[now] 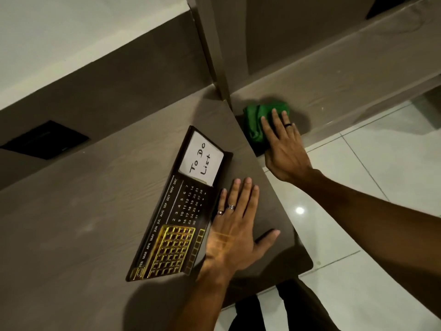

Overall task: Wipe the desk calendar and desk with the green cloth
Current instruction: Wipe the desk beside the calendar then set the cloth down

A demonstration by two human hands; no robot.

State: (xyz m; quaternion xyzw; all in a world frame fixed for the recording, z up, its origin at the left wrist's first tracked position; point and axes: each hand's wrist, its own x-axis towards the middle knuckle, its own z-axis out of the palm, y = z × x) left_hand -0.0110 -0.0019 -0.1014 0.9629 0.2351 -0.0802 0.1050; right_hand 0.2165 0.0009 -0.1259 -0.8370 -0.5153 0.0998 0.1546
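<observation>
Step in hand, by my reading: fetching the green cloth (259, 120); no wiping of the desk calendar (181, 211) has begun.

Right hand (285, 149): fingers extended and slightly spread, laid flat on top of the bunched cloth, pressing rather than pinching it. The cloth sits on a lower ledge (334, 91) beyond the corner of the tabletop (71, 211), close to the upright panel, well apart from the calendar.

Left hand (235, 225): open, fingers straight and close together, thumb splayed out. Palm down on the tabletop along the calendar's right edge, little-finger side touching or overlapping that edge; appears to steady it. Nothing is held.

Calendar: lies flat, face up, near the tabletop's right corner. Long axis runs diagonally, from near-left to far-right. The "To Do List" card (201, 158) is at the far end, nearest the cloth; the gold grid (170, 250) is at the near end. Month strip runs along its left edge.

Next move calls for: close the right fingers to gather the cloth, lift it over the tabletop edge, bring it to the calendar's far end and stroke along the long axis while the left hand holds the calendar.
</observation>
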